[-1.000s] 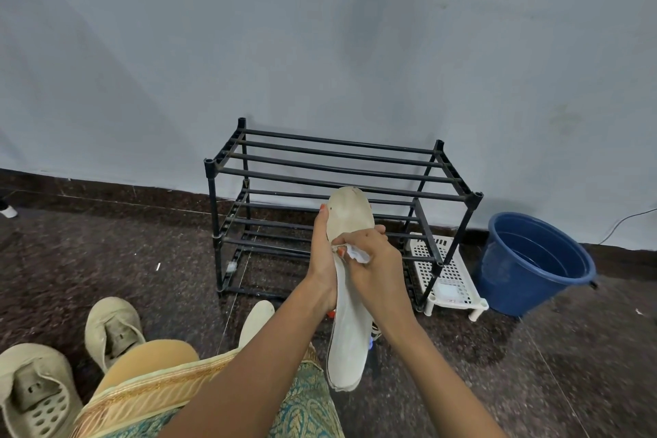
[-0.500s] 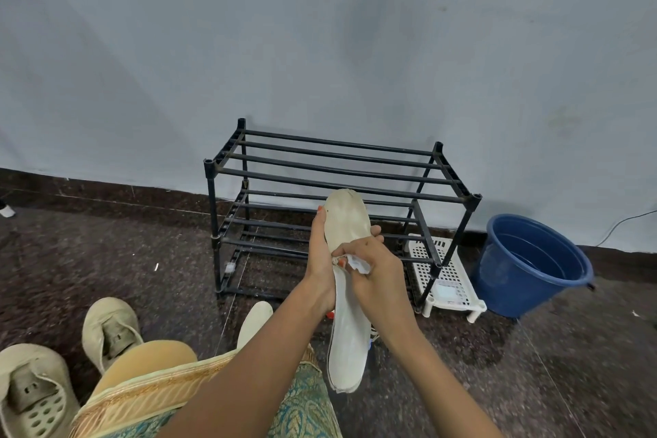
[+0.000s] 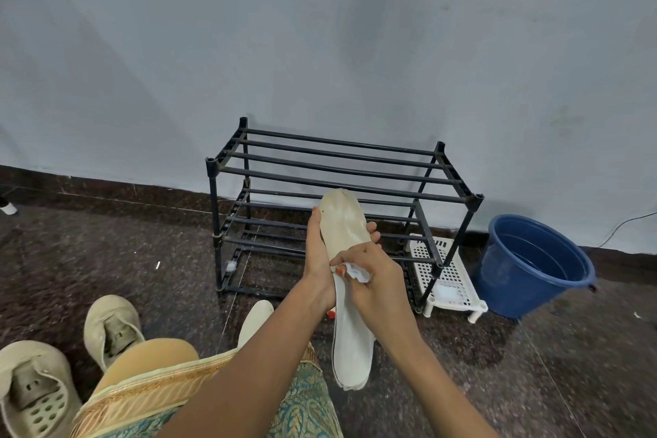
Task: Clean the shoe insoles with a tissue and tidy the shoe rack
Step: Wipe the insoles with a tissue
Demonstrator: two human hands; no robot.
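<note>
The right hand (image 3: 373, 281), pinching a crumpled white tissue (image 3: 357, 273), has slid heelward down the long cream foam insole (image 3: 343, 220). The left hand (image 3: 316, 260) grips the insole's left edge (toe up, long axis near vertical); the heel end hangs below both hands

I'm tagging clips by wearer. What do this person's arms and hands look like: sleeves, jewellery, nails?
Both forearms are bare as far as the frame shows, with no sleeves, watch or bangles in view. The left hand and right hand wear no gloves or visible rings. The fingernails that show are painted orange-red.
</note>
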